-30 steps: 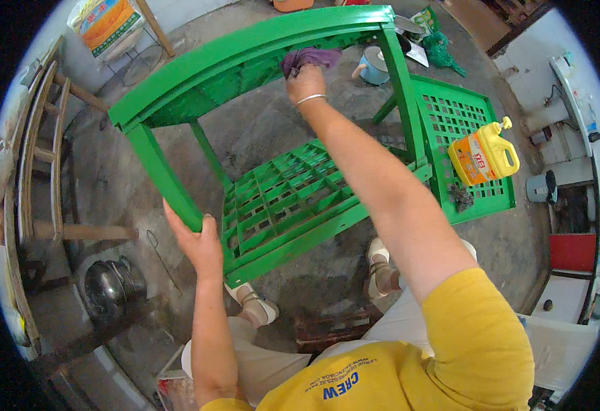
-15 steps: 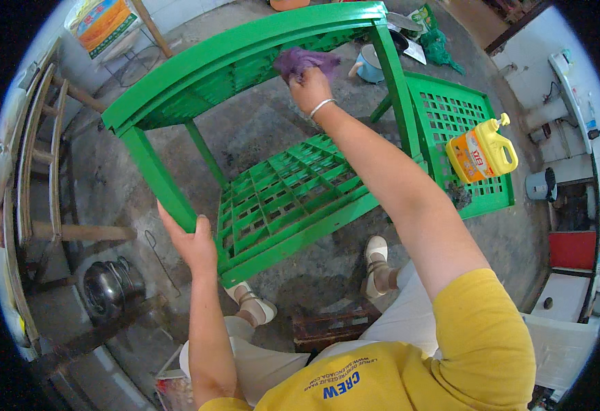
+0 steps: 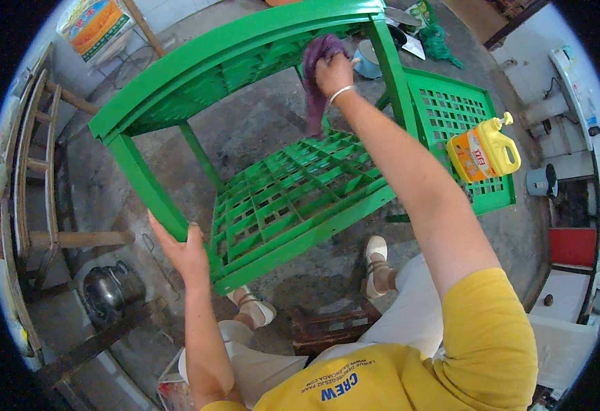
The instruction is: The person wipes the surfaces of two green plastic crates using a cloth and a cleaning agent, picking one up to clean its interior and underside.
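Since the earlier frame, the purple cloth (image 3: 314, 109) has shifted toward the right-hand leg of the green rack (image 3: 300, 241) and now hangs down at length instead of lying bunched, and the rack has shifted slightly to the left in view. The right hand (image 3: 334, 74) holds the cloth, its fingers closed in a pinch on the gathered upper part. The cloth is located below the right end of the rack's upper panel, with its free end hanging toward the far edge of the lower grid shelf; contact between cloth and rack cannot be determined. The left hand (image 3: 187, 253) grips the near left leg of the rack, fingers wrapped around it with the thumb on the inner side, just above the near left corner of the lower shelf. To the right, a yellow bottle (image 3: 483, 152) rests on a green perforated stand (image 3: 448, 83), near the stand's right edge. A blue pot (image 3: 368, 65) is on the floor (image 3: 122, 185) beyond the rack's right-hand leg
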The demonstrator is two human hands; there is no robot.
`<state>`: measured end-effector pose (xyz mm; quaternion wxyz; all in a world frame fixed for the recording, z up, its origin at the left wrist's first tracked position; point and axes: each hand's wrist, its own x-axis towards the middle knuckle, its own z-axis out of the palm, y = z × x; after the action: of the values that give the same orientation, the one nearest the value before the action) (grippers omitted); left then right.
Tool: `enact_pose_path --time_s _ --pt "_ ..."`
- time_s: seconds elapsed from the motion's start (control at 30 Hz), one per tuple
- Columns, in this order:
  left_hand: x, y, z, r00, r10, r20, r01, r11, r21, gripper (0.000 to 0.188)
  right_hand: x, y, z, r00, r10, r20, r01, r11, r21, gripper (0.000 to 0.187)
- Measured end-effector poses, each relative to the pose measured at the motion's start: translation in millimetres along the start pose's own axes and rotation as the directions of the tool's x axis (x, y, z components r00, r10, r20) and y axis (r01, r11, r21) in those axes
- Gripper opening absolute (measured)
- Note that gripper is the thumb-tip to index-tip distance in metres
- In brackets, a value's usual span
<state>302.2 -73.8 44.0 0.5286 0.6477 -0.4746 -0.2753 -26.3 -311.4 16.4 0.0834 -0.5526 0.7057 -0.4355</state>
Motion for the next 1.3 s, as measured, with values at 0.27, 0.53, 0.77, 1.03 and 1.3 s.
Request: enact_pose_path --time_s 0.27,0.53,0.77,1.03,1.3 --pt "2 4 0 0.994 -0.107 0.011 0.107 0.993 -0.04 0.075 3 -8 35 0.993 0.029 0.115 -0.032 0.999 0.025 0.031" --pt "6 -4 0 1.0 0.009 -0.001 -0.009 1.0 0.021 0.074 -30 7 -12 0.906 -0.077 0.416 0.077 0.997 0.016 0.022" --pt "1 1 0 0.995 0.089 -0.045 -0.082 0.986 0.148 0.075 -69 -70 33 0.954 -0.27 0.133 0.234 0.943 0.237 0.017" --pt "2 0 -2 0.997 0.071 -0.003 -0.071 0.995 0.063 0.075 -86 -117 101 0.981 -0.171 0.088 0.166 0.984 0.066 0.015" --pt "4 1 1 0.993 0.112 -0.04 -0.108 0.991 0.079 0.077 -60 -80 66 0.966 -0.193 0.174 0.21 0.974 -0.085 0.015"
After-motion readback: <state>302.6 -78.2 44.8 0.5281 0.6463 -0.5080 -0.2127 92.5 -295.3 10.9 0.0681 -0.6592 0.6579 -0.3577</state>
